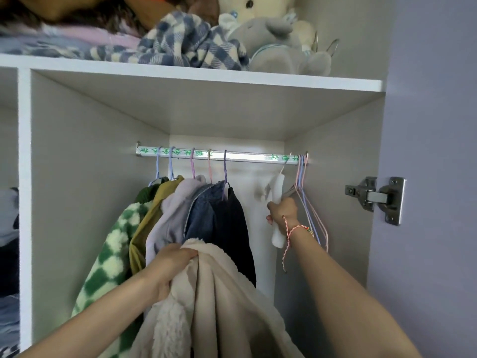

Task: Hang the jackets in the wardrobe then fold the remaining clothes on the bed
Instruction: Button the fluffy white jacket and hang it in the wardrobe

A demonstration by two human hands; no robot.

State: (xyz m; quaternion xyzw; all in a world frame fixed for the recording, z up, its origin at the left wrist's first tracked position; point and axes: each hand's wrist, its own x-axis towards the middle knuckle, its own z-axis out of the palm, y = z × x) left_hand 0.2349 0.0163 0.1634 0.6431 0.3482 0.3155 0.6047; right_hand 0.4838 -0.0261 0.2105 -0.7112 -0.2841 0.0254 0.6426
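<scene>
Head view, and I'm at the wardrobe [85, 164] with both arms up. My left hand [175, 263] has its fingers bunched tight into the cream fleece jacket [222, 306], which hangs low below the open middle of the rail [245, 159]. My right hand [282, 210] is curled in at the rail's right end, among the empty hangers [308, 208] and a white pouch [278, 240]; which of them those fingers have, I cannot tell. Risk here: the thin hangers sit packed together, so tugging one could drag its neighbours off, or unhook the pouch. And with one fist on that bulk, it could slide free. The jacket looks thick, plush and floppy, gathered in deep folds, its collar nowhere to be seen. Hung jackets [180, 210] crowd the rail's left half.
</scene>
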